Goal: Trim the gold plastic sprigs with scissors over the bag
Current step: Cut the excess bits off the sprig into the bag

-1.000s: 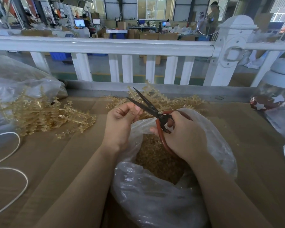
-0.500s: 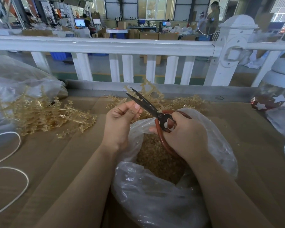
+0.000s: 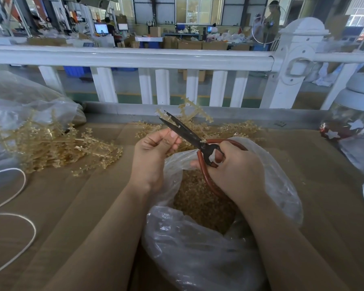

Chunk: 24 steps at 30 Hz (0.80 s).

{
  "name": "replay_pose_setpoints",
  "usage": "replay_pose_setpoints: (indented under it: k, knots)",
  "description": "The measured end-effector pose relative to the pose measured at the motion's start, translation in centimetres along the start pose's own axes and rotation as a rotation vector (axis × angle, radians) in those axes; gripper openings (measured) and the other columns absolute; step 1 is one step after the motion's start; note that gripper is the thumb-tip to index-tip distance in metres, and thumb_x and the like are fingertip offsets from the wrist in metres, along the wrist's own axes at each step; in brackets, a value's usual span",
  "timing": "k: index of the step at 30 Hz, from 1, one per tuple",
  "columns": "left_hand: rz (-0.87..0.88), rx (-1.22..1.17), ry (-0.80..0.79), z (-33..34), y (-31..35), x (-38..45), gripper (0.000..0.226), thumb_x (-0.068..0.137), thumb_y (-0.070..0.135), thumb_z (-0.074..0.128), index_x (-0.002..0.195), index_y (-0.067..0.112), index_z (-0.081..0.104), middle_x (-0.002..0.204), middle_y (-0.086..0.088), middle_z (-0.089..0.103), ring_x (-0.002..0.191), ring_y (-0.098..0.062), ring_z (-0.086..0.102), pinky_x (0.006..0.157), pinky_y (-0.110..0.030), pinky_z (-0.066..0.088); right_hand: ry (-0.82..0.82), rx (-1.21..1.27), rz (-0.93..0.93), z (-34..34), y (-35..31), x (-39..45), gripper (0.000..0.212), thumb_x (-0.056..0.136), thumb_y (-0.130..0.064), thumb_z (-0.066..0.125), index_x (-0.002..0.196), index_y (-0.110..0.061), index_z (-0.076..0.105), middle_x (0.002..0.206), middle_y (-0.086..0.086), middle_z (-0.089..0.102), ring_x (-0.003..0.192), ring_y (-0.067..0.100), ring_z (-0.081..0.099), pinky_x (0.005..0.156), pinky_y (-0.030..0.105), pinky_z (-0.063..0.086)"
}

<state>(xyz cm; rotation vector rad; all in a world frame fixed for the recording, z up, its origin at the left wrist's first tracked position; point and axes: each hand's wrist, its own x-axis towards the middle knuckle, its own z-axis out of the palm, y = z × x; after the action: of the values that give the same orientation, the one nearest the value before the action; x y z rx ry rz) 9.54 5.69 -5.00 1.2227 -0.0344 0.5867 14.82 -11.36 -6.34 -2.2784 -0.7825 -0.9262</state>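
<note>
My right hand (image 3: 233,169) grips the red handles of black-bladed scissors (image 3: 185,133), whose blades point up and left and are nearly closed. My left hand (image 3: 153,152) pinches a gold plastic sprig (image 3: 192,114) by its stem just left of the blades; the sprig's branches rise behind the blade tips. Both hands hover above a clear plastic bag (image 3: 198,255) whose open mouth shows a heap of gold trimmings (image 3: 200,200).
A pile of gold sprigs (image 3: 57,148) lies at left, spilling from another clear bag (image 3: 19,106). More sprigs (image 3: 237,129) lie behind the hands. A white cord (image 3: 19,217) loops at the left edge. A white railing (image 3: 135,57) borders the cardboard-covered table (image 3: 334,206); a lidded jar (image 3: 353,114) stands at right.
The scissor blades, wide apart a second ago, have closed almost together. The sprig in my left hand has lifted higher behind the blade tips. The bag has not moved.
</note>
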Motion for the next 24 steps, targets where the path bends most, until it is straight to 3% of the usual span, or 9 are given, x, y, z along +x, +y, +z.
replay_pose_setpoints:
  k: [4,9,13,19,24]
  knots:
    - [-0.003,0.002,-0.005,-0.06,0.08,-0.01,0.013,0.086,0.014,0.063,0.089,0.003,0.068,0.076,-0.005,0.060,0.070,-0.012,0.051,0.073,-0.022,0.045,-0.033,-0.004,0.031,0.25,0.16,0.00,0.053,0.078,-0.072,0.068,0.066,-0.023,0.051,0.058,-0.012,0.053,0.047,0.006,0.047,0.046,0.024,0.048]
    - [-0.055,-0.022,0.027,-0.03,-0.05,-0.10,0.012,0.092,0.008,0.059,0.083,0.005,0.067,0.071,-0.001,0.062,0.067,-0.010,0.052,0.072,-0.022,0.047,-0.115,0.049,0.080,0.40,0.28,-0.24,0.052,0.079,-0.078,0.056,0.080,-0.026,0.063,0.066,-0.021,0.053,0.054,-0.001,0.047,0.058,0.015,0.046]
    - [-0.113,-0.039,0.070,-0.16,-0.01,-0.03,0.019,0.095,0.007,0.058,0.080,0.009,0.070,0.072,-0.002,0.065,0.068,-0.011,0.055,0.074,-0.024,0.047,-0.148,0.088,0.129,0.37,0.43,-0.32,0.044,0.083,-0.069,0.065,0.089,-0.026,0.071,0.076,-0.016,0.067,0.066,0.002,0.059,0.066,0.017,0.051]
    - [-0.194,0.087,-0.088,0.31,-0.11,-0.33,0.016,0.082,0.023,0.066,0.085,0.008,0.070,0.075,0.000,0.070,0.068,-0.009,0.059,0.069,-0.021,0.043,-0.185,0.365,0.334,0.22,-0.04,0.04,0.040,0.074,-0.071,0.066,0.075,-0.031,0.070,0.063,-0.019,0.065,0.065,-0.002,0.062,0.057,0.011,0.044]
    - [-0.205,0.195,-0.159,0.62,-0.20,-0.48,0.011,0.090,0.015,0.064,0.083,0.008,0.069,0.077,-0.001,0.069,0.066,-0.006,0.055,0.064,-0.020,0.038,-0.197,0.617,0.456,0.38,-0.09,0.40,0.021,0.086,-0.040,0.077,0.071,-0.031,0.065,0.058,-0.024,0.064,0.058,-0.006,0.062,0.049,0.007,0.041]
